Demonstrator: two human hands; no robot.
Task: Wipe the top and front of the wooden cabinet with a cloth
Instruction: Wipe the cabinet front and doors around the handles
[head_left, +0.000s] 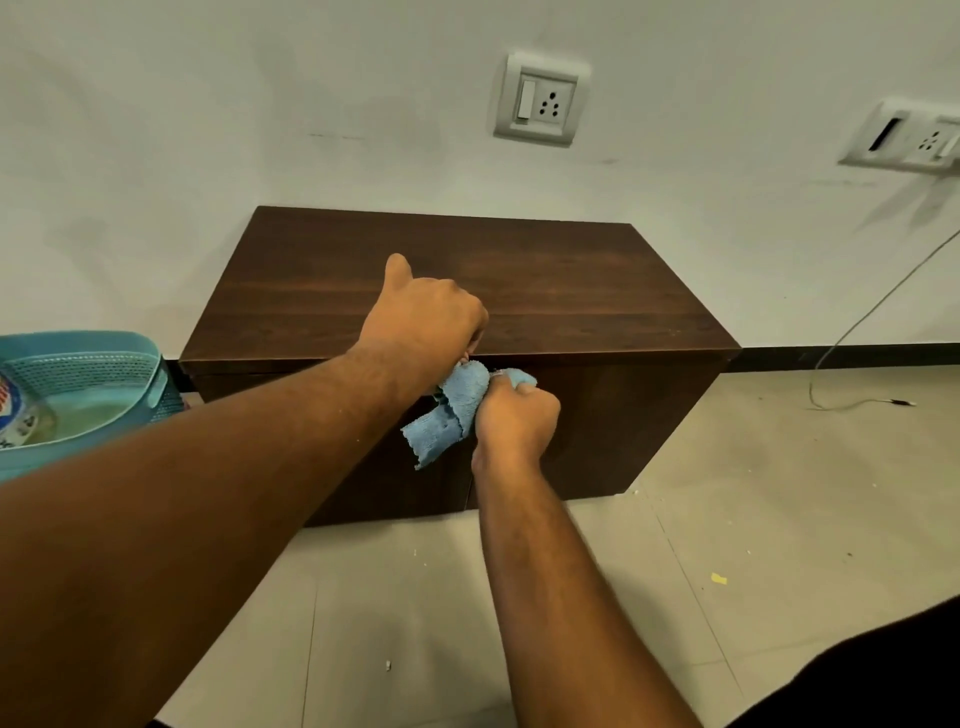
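A low dark wooden cabinet (571, 291) stands against the white wall, its top bare. A light blue cloth (457, 402) hangs bunched in front of the cabinet's upper front edge. My left hand (423, 322) is over the front edge of the top, fingers curled onto the cloth's upper end, thumb sticking up. Just below and to the right, my right hand (514, 415) is a fist closed on the cloth's other end, in front of the cabinet's front panel. The loose tail of the cloth dangles down to the left of that fist.
A light blue plastic basket (104, 364) with a labelled container inside sits on the floor left of the cabinet. Two wall sockets (543, 98) are above. A thin cable (857, 322) hangs at the right onto the tiled floor (753, 519), which carries small bits of debris.
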